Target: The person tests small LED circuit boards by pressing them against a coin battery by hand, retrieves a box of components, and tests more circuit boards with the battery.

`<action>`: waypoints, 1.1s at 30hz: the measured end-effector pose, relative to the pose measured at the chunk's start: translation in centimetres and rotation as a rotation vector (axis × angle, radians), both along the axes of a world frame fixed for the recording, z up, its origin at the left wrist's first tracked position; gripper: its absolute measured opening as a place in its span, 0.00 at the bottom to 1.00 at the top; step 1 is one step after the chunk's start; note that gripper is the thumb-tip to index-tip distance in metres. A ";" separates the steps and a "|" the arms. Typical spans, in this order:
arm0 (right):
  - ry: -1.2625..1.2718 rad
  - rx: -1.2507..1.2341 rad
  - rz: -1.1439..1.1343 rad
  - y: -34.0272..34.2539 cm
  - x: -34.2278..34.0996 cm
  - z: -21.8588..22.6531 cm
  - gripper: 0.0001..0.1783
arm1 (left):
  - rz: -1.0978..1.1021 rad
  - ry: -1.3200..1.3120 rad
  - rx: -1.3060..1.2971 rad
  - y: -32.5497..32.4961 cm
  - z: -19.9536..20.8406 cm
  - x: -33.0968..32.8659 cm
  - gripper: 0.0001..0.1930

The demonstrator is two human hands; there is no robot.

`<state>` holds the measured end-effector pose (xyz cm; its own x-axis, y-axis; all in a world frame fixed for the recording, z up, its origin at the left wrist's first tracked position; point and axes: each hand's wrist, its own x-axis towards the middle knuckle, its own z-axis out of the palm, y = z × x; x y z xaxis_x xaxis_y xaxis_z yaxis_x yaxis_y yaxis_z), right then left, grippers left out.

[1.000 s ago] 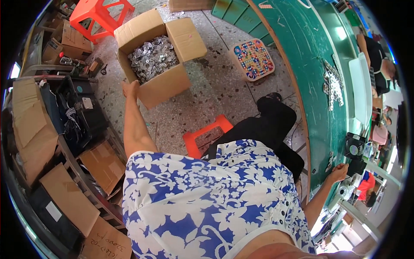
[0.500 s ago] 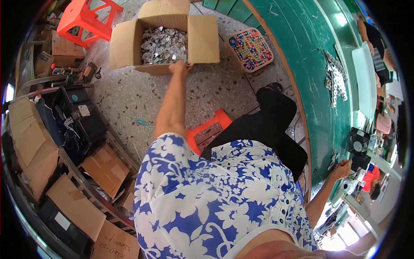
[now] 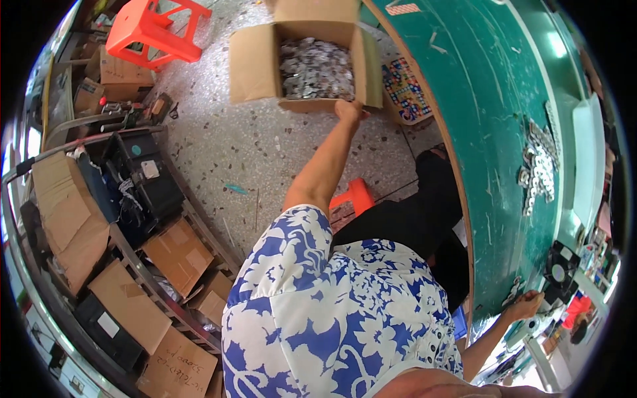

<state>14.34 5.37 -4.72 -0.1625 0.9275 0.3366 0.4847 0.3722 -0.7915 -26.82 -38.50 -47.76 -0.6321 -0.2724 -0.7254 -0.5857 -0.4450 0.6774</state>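
My left hand (image 3: 350,111), arm stretched forward, grips the near right corner of an open cardboard box (image 3: 252,63) on the floor. Many small flat silvery metal pieces (image 3: 317,69) fill the box. Its right flap (image 3: 370,69) stands up beside the green table (image 3: 478,132). Over at the right, my right hand (image 3: 526,305) rests at the table with its fingers curled; whatever they may hold is too small to make out. A few small metal pieces (image 3: 513,290) lie by it, and a larger heap of metal pieces (image 3: 539,169) lies farther up the tabletop.
A shallow tray with colourful dots (image 3: 406,93) sits on the floor between box and table, partly covered by the flap. Red plastic stools stand at far left (image 3: 156,36) and by my legs (image 3: 359,196). Shelving with cartons (image 3: 179,255) runs along the left. A small black fan (image 3: 559,270) stands near my right hand.
The box has slid right across the floor toward the table with my left hand on it. Its right flap has tipped upward and now covers part of the tray. My right hand stays at the table.
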 end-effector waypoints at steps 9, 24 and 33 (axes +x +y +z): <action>-0.110 0.055 0.026 -0.3 -0.2 0.2 0.24 | -0.294 -0.161 -0.036 -6.0 -2.2 3.2 0.27; -0.228 0.121 -0.002 0.2 1.3 1.0 0.26 | -0.025 -0.026 0.012 -2.1 -5.6 -0.5 0.58; -0.252 0.174 0.010 -1.0 -0.2 0.6 0.26 | 0.047 -0.331 -0.601 -4.2 -1.7 -6.1 0.14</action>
<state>14.16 4.39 -4.10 -0.2700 0.8574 0.4382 0.6532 0.4975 -0.5709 -32.92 -42.70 -49.42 -0.3809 -0.7095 -0.5929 -0.7935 -0.0782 0.6035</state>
